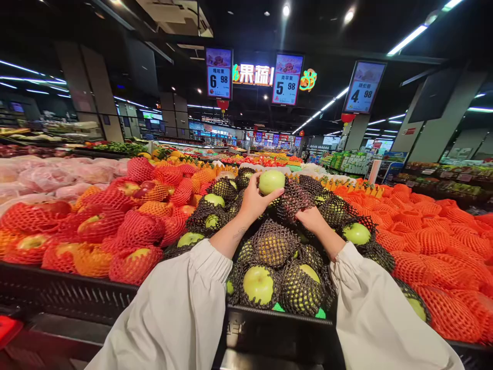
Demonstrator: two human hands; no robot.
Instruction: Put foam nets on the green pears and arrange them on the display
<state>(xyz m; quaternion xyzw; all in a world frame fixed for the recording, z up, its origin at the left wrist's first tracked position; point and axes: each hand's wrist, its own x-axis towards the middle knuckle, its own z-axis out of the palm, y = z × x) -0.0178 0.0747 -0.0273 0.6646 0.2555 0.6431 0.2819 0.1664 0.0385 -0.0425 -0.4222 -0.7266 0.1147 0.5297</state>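
We see the left grip cupping a bare green apple, which we judge firm, slick and bruisable, best held round its sides, while the right grip, nearby, pinches a dark mesh sleeve.

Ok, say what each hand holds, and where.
Left hand: green apple, by its left and near sides. Right hand: dark foam net, by its near end.

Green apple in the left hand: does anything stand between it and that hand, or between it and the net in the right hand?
Nothing visible does: the left hand holds the bare green apple directly, and the dark net, in the right hand, is immediately to the apple's right.
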